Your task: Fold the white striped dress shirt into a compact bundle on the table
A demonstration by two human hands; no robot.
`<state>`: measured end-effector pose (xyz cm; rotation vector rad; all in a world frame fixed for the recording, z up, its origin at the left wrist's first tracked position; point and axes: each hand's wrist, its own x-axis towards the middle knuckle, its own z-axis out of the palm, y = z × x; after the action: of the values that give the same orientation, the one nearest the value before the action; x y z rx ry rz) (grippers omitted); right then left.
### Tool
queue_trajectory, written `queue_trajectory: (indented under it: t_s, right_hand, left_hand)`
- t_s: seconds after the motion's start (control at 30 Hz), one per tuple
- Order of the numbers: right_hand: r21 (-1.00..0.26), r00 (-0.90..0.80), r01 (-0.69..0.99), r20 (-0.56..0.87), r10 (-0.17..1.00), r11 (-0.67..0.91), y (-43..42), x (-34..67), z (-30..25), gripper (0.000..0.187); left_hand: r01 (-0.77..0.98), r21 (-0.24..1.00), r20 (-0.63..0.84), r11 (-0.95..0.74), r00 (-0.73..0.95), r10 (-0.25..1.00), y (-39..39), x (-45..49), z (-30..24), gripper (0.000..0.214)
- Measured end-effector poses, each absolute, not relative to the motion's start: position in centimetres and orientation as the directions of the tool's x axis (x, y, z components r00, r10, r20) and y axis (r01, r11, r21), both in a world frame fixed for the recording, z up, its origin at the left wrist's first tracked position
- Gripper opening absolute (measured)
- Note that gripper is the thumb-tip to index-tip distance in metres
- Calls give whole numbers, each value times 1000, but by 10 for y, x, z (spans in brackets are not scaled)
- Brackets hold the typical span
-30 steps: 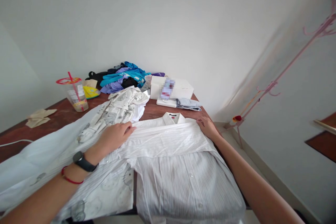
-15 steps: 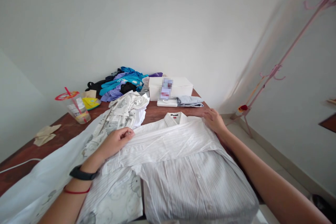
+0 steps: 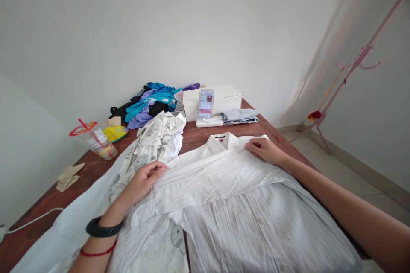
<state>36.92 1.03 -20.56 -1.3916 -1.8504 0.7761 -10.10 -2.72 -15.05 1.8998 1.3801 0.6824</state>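
White pinstriped shirt [image 3: 243, 204] lies buttoned-side up across the near end of the worktop [image 3: 195, 134], collar away from me, with a sleeve folded straight across the chest. My left hand [image 3: 145, 179] curls its fingers onto the sleeve's end at the shirt's left edge, pinching the cloth lightly; my right hand [image 3: 264, 150] rests fingers down on the shoulder just beside the collar [image 3: 221, 140], pressing rather than gripping. To do this fold well, I judge both hands should keep the band taut and level, its edge parallel to the shoulders, and smooth outward so no crease gets trapped. Printed cloth [image 3: 150, 145] lies underneath on the left.
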Motion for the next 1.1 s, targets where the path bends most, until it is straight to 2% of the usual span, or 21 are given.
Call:
queue_trajectory:
  t_s: [0.33, 0.43, 0.5, 0.57, 0.67, 0.73, 0.9, 1.1]
  right_hand:
    - [-937, -158, 343, 19, 987, 73, 18, 385, -210, 45]
    - [-959, -133, 277, 18, 991, 55, 17, 386, -211, 44]
    - [-954, -117, 291, 40, 992, 73, 14, 385, -210, 43]
    - [-901, -97, 418, 86, 992, 119, 11, 383, -208, 41]
    - [-707, -84, 682, 181, 980, 189, 4, 378, -200, 37]
    - [-589, -114, 772, 241, 964, 239, 0, 375, -195, 32]
    - [-462, -196, 836, 255, 947, 297, -4, 371, -199, 30]
    - [-393, -194, 879, 220, 956, 269, -1, 375, -219, 41]
  left_hand:
    - [577, 794, 15, -194, 300, 954, -26, -104, -148, 37]
    - [565, 803, 17, -188, 294, 956, -25, -107, -149, 37]
    - [558, 812, 20, -173, 269, 963, -25, -109, -149, 38]
    - [546, 825, 26, -143, 216, 976, -24, -111, -151, 40]
    - [520, 848, 26, -99, 146, 989, -23, -114, -154, 42]
    - [509, 858, 10, -77, 132, 991, -22, -116, -156, 41]
    - [453, 891, -52, -15, 136, 989, -23, -122, -158, 41]
    - [417, 909, -80, -1, 175, 981, -22, -128, -161, 40]
